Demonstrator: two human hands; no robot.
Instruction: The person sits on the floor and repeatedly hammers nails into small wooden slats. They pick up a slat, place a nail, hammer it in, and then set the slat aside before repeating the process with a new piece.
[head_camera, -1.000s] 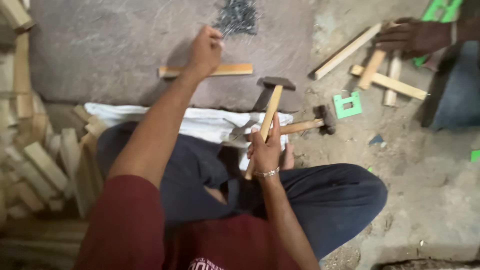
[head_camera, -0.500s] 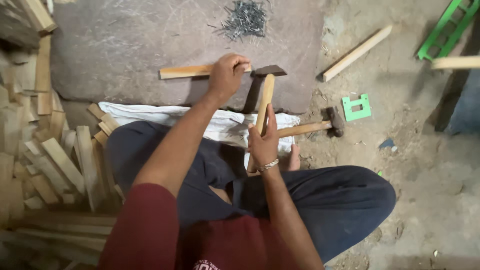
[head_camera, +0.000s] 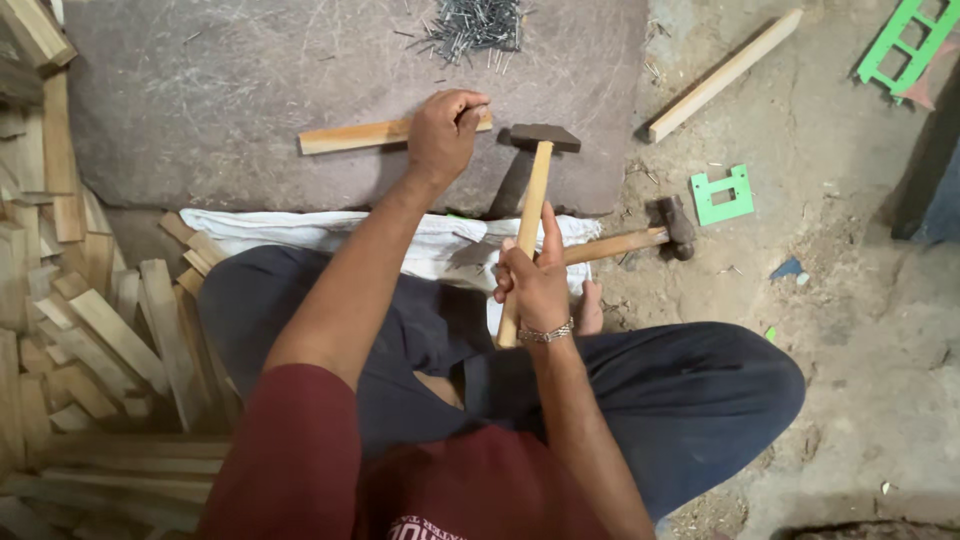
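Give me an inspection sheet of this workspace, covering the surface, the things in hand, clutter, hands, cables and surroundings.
Surface: grey slab on a dirt floor, scratched, with a pile of nails at its far edge.
Job's things: wooden strip flat on the slab; hammer with a wooden handle, its head above the slab beside the strip's end.
Clutter: second hammer on the floor; loose wooden strip; small green bracket; white cloth across the lap.
Hands: left hand pressing on the strip's right end; right hand gripping the hammer handle.
Cables: nothing seen.
Surroundings: stacked wood offcuts on the left; green frame at top right.
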